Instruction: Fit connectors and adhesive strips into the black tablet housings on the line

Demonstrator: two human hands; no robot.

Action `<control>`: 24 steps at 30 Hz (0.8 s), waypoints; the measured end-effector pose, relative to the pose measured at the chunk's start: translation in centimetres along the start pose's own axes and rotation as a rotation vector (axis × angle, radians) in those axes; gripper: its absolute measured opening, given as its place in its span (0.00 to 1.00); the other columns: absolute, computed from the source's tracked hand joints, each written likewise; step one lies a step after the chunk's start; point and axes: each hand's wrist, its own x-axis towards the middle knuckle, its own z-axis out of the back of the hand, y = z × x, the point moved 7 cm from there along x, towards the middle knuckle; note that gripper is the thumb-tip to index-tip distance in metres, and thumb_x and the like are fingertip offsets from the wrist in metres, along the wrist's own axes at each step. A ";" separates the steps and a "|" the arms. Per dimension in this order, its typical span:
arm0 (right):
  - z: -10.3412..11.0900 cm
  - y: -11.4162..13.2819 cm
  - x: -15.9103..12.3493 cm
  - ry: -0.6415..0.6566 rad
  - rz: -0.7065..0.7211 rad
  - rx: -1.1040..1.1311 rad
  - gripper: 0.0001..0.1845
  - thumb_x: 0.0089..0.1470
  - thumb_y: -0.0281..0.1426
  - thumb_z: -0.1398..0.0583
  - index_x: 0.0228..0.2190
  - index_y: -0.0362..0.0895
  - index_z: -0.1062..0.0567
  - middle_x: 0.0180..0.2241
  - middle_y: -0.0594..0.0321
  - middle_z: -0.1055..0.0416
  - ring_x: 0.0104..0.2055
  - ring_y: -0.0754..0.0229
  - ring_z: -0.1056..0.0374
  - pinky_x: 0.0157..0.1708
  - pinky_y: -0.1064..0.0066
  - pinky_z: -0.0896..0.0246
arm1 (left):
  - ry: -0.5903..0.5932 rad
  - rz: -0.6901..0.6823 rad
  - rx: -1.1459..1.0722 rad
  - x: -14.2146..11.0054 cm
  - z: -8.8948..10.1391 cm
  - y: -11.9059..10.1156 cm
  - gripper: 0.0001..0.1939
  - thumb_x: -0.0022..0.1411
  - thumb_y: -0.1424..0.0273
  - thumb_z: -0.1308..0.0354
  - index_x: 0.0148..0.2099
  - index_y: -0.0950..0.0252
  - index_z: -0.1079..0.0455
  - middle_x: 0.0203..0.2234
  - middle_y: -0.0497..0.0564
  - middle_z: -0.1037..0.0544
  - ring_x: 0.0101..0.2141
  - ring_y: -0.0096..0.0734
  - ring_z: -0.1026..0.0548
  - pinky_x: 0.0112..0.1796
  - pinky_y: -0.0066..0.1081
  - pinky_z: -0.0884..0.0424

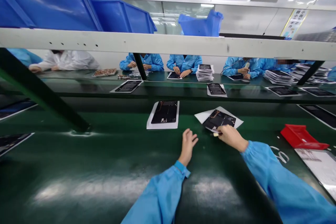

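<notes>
Left hand: open, fingers loosely spread and slightly curled, raised in front of the gap between the two devices. Holding nothing visible.
Right hand: grip closed, fingertips pinching a small pale piece at the near edge of the right device.
Right device: dark, flat, internals showing, turned askew on its white sheet, which pokes out past it on both sides. Sits forward of the right hand, on the green table.
Left device: similar dark unit on its own white sheet, well apart from the right one. Untouched.
Right side: red tray near a pale flat sheet; white curled strips lie nearer the right sleeve.
Overhead: blue bins above a white rail.
Far side: people in blue handling similar units; paper-and-device stack beside one of them.
</notes>
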 end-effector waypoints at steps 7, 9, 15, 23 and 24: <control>-3.5 5.6 -14.3 0.063 0.258 0.422 0.18 0.42 0.14 0.47 0.28 0.47 0.27 0.29 0.67 0.27 0.31 0.61 0.30 0.30 0.75 0.43 | 0.151 0.040 0.339 -0.6 2.0 -1.5 0.28 0.56 0.61 0.39 0.56 0.64 0.40 0.42 0.56 0.26 0.33 0.32 0.25 0.39 0.34 0.28; -4.8 5.2 -16.3 0.070 0.236 0.569 0.19 0.46 0.15 0.47 0.31 0.47 0.25 0.31 0.66 0.26 0.33 0.60 0.29 0.32 0.74 0.41 | 0.221 0.050 0.430 -3.2 1.2 -1.4 0.29 0.53 0.67 0.36 0.57 0.62 0.38 0.40 0.53 0.25 0.30 0.30 0.26 0.38 0.34 0.29; -8.7 0.3 -19.1 0.017 0.057 0.725 0.24 0.50 0.20 0.42 0.49 0.49 0.29 0.45 0.60 0.30 0.42 0.55 0.29 0.41 0.69 0.34 | 0.380 -0.024 0.845 -11.4 1.4 -1.9 0.25 0.65 0.66 0.50 0.63 0.56 0.46 0.50 0.54 0.28 0.49 0.40 0.28 0.47 0.38 0.29; -10.8 -0.9 -20.2 0.029 0.021 0.801 0.29 0.55 0.30 0.37 0.56 0.55 0.37 0.54 0.62 0.38 0.49 0.55 0.32 0.46 0.69 0.33 | 0.314 -0.324 1.292 -19.9 1.0 -1.8 0.37 0.59 0.57 0.41 0.66 0.58 0.50 0.65 0.61 0.50 0.62 0.54 0.44 0.57 0.51 0.35; -10.7 -1.1 -20.2 0.013 0.015 0.818 0.27 0.55 0.30 0.38 0.55 0.55 0.36 0.54 0.62 0.38 0.49 0.56 0.32 0.45 0.70 0.33 | 0.383 -0.312 1.300 -20.6 0.4 -1.2 0.42 0.56 0.56 0.38 0.67 0.58 0.53 0.66 0.61 0.51 0.62 0.56 0.44 0.56 0.50 0.34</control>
